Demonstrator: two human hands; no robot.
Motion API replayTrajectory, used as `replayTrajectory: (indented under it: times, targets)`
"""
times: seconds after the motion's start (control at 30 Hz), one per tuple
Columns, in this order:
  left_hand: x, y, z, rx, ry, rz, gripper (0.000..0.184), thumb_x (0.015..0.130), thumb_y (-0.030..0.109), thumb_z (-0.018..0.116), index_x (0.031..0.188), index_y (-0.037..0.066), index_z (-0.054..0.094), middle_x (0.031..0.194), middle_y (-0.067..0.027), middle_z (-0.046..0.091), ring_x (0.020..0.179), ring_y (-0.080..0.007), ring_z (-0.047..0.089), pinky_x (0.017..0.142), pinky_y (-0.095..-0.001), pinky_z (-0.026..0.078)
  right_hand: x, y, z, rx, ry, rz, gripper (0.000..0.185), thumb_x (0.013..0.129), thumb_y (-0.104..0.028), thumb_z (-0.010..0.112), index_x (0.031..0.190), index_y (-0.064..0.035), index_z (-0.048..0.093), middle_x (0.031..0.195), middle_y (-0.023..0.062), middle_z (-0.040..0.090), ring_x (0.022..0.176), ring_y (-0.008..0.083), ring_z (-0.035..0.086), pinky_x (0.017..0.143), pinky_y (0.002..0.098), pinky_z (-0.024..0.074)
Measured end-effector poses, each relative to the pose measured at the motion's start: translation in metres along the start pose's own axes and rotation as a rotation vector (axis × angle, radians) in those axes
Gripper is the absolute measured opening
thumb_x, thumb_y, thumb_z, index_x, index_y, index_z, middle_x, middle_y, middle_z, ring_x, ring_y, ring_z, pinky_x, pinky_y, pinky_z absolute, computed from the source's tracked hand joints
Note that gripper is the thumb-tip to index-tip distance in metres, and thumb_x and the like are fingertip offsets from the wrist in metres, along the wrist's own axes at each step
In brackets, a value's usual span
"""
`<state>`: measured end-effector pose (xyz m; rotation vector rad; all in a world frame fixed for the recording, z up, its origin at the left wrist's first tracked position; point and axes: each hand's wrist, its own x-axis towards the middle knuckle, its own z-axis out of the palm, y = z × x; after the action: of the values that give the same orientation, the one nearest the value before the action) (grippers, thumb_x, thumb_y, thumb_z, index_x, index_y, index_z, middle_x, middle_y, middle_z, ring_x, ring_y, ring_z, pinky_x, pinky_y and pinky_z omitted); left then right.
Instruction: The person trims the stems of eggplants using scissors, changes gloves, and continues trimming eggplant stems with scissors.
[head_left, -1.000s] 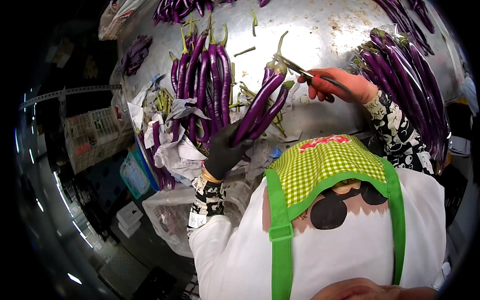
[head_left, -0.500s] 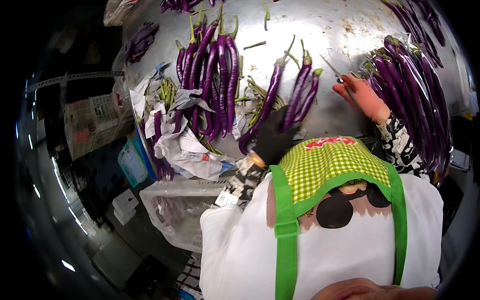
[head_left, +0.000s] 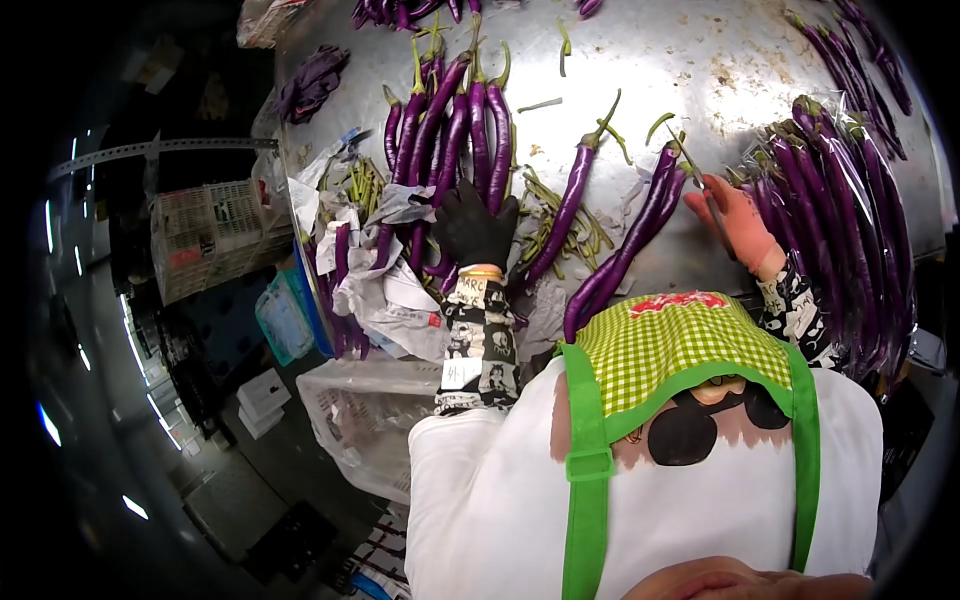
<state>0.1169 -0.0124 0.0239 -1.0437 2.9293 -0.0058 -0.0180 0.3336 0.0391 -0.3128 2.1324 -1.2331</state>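
My left hand, in a black glove, lies over the lower part of a pile of long purple eggplants, fingers apart and touching them. In an orange glove, my right hand grips slim metal scissors, their tip pointing up and left. Just left of that hand, a couple of eggplants lie side by side, stems away from me, lower ends by my apron. Another single eggplant lies between my hands, beside a heap of cut green stems.
Bagged eggplants in clear plastic lie at the right, with more behind. Crumpled paper and a dark cloth are on the left of the metal table. A white crate stands below the table's near edge.
My left hand has let go of the eggplants near the middle and moved left onto the pile. Those eggplants now lie on the table. My right hand still holds the scissors.
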Motion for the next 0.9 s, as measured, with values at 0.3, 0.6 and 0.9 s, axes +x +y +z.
replayTrajectory:
  times: [0.3,0.6,0.9]
  targets:
    - [0.031,0.004,-0.022,0.105,-0.196,0.085,0.076,0.060,0.058,0.083,0.118,0.012,0.068,0.118,-0.0180,0.058,0.115,-0.0350,0.057,0.096,-0.0507,0.046,0.001,-0.012,0.015,0.118,-0.090,0.030,0.041,0.099,-0.014,0.063,0.132,0.0058,0.050,0.112,0.0099,0.069,0.104,0.0111,0.064,0.087,0.0245,0.0516]
    - [0.013,-0.001,-0.007,-0.206,-0.022,0.107,0.079,0.053,0.036,0.093,0.114,0.001,0.058,0.107,-0.0195,0.067,0.101,-0.0343,0.065,0.089,-0.0456,0.052,-0.016,-0.027,0.007,-0.050,-0.060,-0.071,0.048,0.098,-0.025,0.067,0.133,0.0042,0.052,0.112,0.0126,0.070,0.104,0.0126,0.064,0.086,0.0276,0.0499]
    - [0.019,-0.028,-0.011,-0.608,-0.214,0.197,0.083,0.060,0.028,0.092,0.126,-0.008,0.057,0.103,-0.0165,0.071,0.091,-0.0264,0.068,0.084,-0.0358,0.054,-0.022,-0.024,0.023,0.128,-0.148,-0.144,0.067,0.097,-0.036,0.068,0.142,0.0070,0.042,0.115,0.0124,0.065,0.106,0.0155,0.061,0.097,0.0289,0.0469]
